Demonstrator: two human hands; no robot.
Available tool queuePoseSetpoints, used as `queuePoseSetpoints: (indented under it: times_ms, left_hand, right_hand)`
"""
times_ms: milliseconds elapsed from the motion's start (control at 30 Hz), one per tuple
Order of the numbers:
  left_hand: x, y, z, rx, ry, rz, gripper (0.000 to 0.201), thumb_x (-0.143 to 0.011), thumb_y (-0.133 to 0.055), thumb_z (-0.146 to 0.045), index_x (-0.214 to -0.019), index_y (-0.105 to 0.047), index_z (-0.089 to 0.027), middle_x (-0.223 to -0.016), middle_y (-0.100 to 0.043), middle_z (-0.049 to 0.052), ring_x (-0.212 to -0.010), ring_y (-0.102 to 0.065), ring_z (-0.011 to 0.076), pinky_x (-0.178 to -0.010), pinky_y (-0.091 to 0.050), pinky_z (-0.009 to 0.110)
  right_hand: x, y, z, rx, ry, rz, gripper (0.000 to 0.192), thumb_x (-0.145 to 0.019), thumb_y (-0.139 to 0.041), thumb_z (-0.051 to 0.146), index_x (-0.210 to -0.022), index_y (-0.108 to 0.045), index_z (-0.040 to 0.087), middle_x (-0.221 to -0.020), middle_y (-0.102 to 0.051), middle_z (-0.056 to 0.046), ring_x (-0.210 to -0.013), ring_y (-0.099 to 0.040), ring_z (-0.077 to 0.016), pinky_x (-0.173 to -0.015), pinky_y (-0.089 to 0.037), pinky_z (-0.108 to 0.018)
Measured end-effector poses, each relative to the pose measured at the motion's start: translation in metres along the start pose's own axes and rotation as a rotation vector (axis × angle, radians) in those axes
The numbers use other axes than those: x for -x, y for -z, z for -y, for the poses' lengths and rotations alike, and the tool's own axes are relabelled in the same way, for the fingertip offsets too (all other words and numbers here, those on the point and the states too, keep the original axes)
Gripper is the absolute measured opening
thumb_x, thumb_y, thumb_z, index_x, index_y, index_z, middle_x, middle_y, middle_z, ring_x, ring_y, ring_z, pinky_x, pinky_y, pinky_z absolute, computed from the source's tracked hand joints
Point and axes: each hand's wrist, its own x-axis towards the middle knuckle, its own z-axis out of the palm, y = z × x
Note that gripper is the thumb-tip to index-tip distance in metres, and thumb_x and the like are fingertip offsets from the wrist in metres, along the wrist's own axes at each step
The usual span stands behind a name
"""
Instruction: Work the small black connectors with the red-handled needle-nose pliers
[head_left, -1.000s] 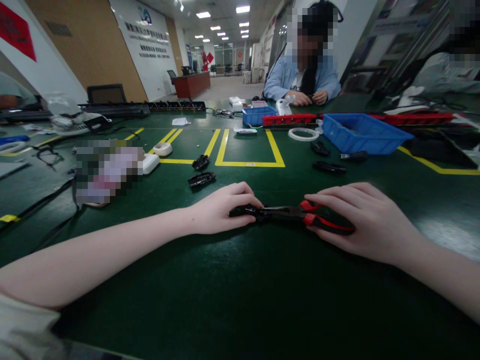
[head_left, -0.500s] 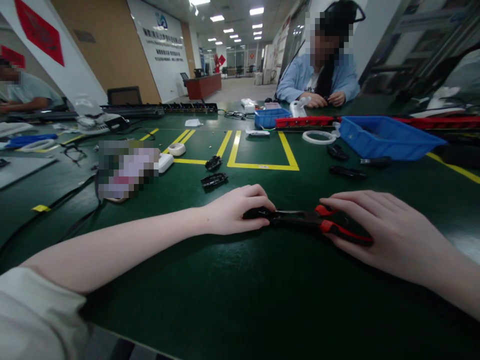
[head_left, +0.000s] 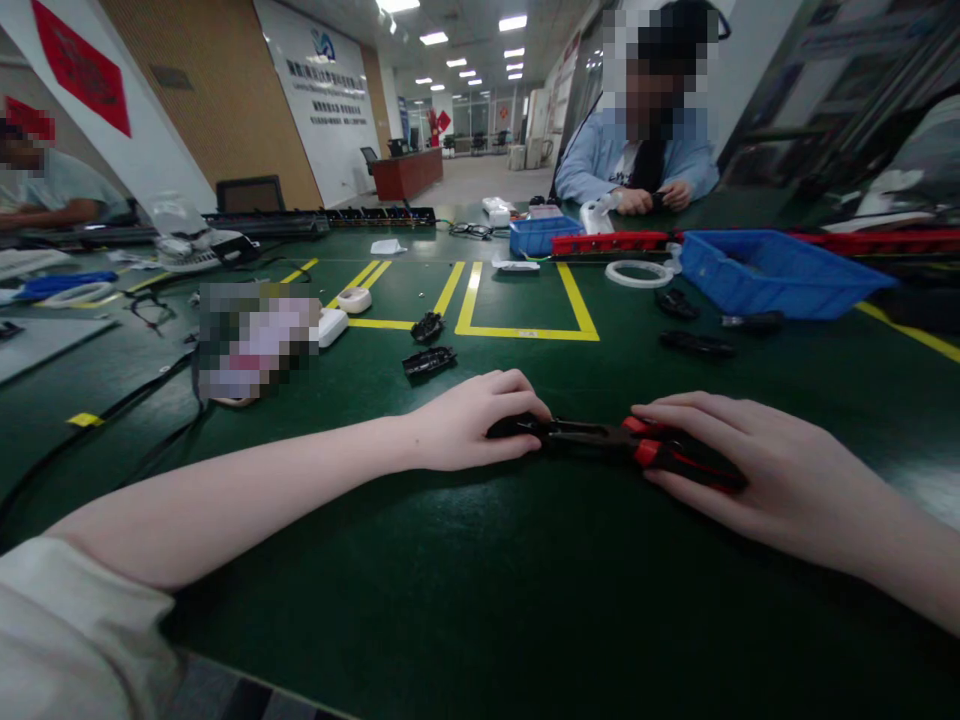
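A green bench (head_left: 480,600) is seen to fill most of the view, marked with yellow lines (head_left: 525,332). At its far side a person in a blue top (head_left: 600,160) is seated, both of that person's hands being kept together over a small dark item. A blue bin (head_left: 780,270) is set on the bench to the right, with a smaller blue bin (head_left: 536,236) and a red strip (head_left: 611,242) farther back. A white ring (head_left: 637,274) is laid just left of the big bin.

The left hand (head_left: 476,420) is laid low on the bench, curled over a small black part (head_left: 510,428) that is gripped under the fingers and thumb. The right hand (head_left: 750,465) is closed around the red handles of the pliers (head_left: 600,438), which are held flat along the bench between the two hands, nose pointing left and meeting the black part (whether the nose bites it cannot be told).

Compared with half a second ago, the red handles are seen squeezed closer together, less red being shown under the right hand's fingers; the left hand is unchanged in place.

Two loose black parts (head_left: 427,360) are left beyond the left hand, near the yellow lines, and further black pieces (head_left: 694,345) are scattered in front of the big bin.
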Motion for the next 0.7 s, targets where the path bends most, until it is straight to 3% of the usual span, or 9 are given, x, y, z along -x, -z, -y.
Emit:
queuePoseSetpoints:
  times_ms: [367, 567, 700]
  left_hand:
    - [0.0006, -0.0013, 0.0, -0.013, 0.015, 0.01, 0.025, -0.096, -0.057, -0.027, -0.118, -0.061, -0.015, -0.114, -0.058, 0.01, -0.103, -0.058, 0.0223, -0.091, -0.05, 0.038]
    - [0.0001, -0.0014, -0.0018, -0.045, 0.014, 0.015, 0.026, -0.095, -0.059, -0.024, -0.119, -0.06, -0.015, -0.114, -0.059, 0.01, -0.104, -0.058, 0.0227, -0.092, -0.049, 0.038]
    - [0.0005, -0.0013, -0.002, -0.053, 0.017, 0.02, 0.027, -0.094, -0.061, -0.025, -0.119, -0.059, -0.015, -0.115, -0.06, 0.01, -0.105, -0.058, 0.023, -0.092, -0.049, 0.038]
  right_hand:
    - [0.0025, -0.0012, 0.0025, 0.014, -0.007, 0.063, 0.046, -0.096, -0.05, 0.044, -0.137, -0.051, 0.022, -0.124, -0.066, -0.012, -0.108, -0.065, -0.0287, -0.089, -0.056, -0.047]
    - [-0.0009, -0.0016, 0.0042, 0.092, 0.031, 0.03, 0.05, -0.096, -0.047, 0.051, -0.13, -0.057, 0.016, -0.113, -0.067, -0.016, -0.095, -0.066, -0.0297, -0.077, -0.057, -0.046]
    - [-0.0016, -0.0005, 0.0079, 0.037, -0.021, 0.032, 0.045, -0.094, -0.049, 0.051, -0.117, -0.063, 0.015, -0.104, -0.066, -0.014, -0.088, -0.066, -0.0263, -0.073, -0.057, -0.041]
